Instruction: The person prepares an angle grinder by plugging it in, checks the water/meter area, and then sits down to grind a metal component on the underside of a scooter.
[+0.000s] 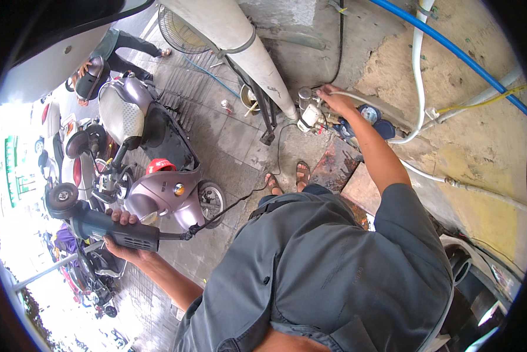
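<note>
My left hand (122, 246) grips a dark grey corded angle grinder (117, 227) at the lower left, its wheel at the far end. A black cord runs from the tool toward the wall. My right hand (336, 101) reaches to the wall base, fingers closed beside a steel cylinder (304, 97) and a pale hose (362, 101); what exactly they hold is too small to make out. Below it sit a white fitting with wires (309, 119) and blue round meters (368, 115).
Pink and grey scooters (161, 193) stand at left, a person (119, 47) in dark trousers behind them, holding a helmet (92, 78). A white column (240, 47), metal bracket, fan (175, 29) and bucket (247, 94) are ahead. Pipes (460, 53) run along the right wall.
</note>
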Demonstrator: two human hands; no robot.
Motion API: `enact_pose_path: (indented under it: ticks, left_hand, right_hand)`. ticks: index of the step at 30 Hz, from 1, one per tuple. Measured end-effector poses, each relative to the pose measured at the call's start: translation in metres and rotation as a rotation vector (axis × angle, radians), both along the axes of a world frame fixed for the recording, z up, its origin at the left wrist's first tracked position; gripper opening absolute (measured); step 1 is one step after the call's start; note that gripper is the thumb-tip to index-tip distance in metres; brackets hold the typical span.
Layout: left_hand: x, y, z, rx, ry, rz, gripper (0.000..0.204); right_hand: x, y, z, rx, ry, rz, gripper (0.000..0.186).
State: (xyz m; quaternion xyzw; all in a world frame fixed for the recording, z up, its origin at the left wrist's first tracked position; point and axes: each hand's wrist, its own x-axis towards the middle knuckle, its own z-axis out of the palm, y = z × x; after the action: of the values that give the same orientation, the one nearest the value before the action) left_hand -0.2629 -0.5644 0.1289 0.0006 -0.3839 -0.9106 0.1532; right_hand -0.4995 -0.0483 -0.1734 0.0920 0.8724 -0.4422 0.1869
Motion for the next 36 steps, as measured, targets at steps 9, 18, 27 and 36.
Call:
enact_pose_path:
  ticks: [9,18,27,36]
  left_hand:
    - [0.024,-0.002,-0.014,0.045,-0.021,0.049,0.058]
    - [0.018,0.008,-0.029,0.032,-0.046,0.07,0.061]
    - [0.038,0.004,-0.032,-0.009,-0.164,0.218,0.064]
    - [0.044,0.014,-0.034,-0.091,-0.159,0.223,0.062]
  right_hand:
    - [0.026,-0.01,0.024,-0.76,-0.143,-0.07,0.049]
    - [-0.02,0.0,0.03,-1.207,0.322,-0.668,0.036]
    - [-0.002,-0.012,0.013,-1.257,0.635,-0.623,0.042]
    - [-0.004,-0.026,-0.015,-0.958,0.676,-0.712,0.02]
